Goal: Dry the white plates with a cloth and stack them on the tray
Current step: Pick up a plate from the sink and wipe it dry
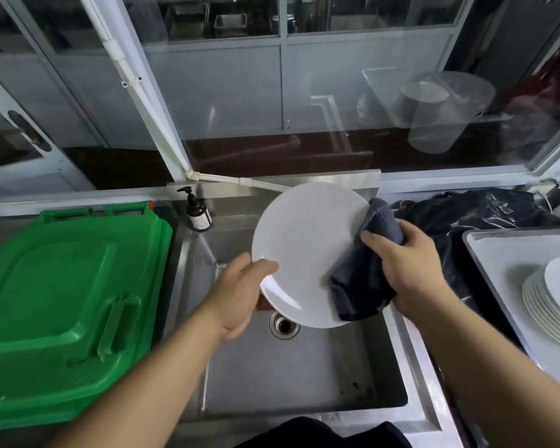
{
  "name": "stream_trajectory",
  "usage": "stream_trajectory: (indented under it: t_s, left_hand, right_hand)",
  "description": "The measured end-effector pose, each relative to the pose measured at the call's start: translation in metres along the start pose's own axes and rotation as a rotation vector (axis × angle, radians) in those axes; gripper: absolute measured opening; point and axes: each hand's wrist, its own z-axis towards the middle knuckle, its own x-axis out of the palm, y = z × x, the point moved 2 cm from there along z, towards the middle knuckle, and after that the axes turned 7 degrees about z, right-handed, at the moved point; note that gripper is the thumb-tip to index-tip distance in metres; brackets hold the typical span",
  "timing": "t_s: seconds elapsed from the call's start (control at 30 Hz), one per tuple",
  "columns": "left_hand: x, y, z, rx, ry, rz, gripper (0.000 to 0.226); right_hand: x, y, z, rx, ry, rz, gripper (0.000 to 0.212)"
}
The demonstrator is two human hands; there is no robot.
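So the plate [304, 244] is held up over the sink [304, 376], tilted with its face toward the camera, roughly above the drain [284, 324]. It's pinched at its lower left rim by the left hand [240, 292], thumb on the face and fingers tucked behind, probably so the rest of the surface is left free for wiping. A dark cloth [366, 270] is bunched in the right hand [411, 266] and pressed against the plate's right side, wrapped a bit over the rim, so both front and edge can be dried in one go. Being kept over the basin also makes sense, since any drips are caught there.

The tray [485, 253] is set on the counter at the sink's right edge, and a stack [550, 302] of white plates is already piled on it, near its right side and partly cut off by the frame. Looks like a fair number is done already; how many wet ones are left can't be told.

Between sink and tray a crumpled black bag [479, 215] is lying at the back, though the path over the sink's right rim seems open enough. On the left a green bin lid [65, 299] is stacked beside the basin, and a pump bottle [198, 212] is parked at the sink's back left corner. Neither should be in the way.
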Motion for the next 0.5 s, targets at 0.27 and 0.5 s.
stream_trajectory:
  t_s: [0.27, 0.5]
  left_hand:
    - [0.012, -0.008, -0.006, 0.122, 0.166, 0.014, 0.025]
    - [0.048, 0.012, -0.006, 0.256, 0.163, -0.137, 0.048]
  right_hand:
    - [0.003, -0.005, 0.008, 0.035, -0.189, 0.006, 0.023]
    - [0.032, -0.038, -0.034, 0.109, -0.250, -0.038, 0.028]
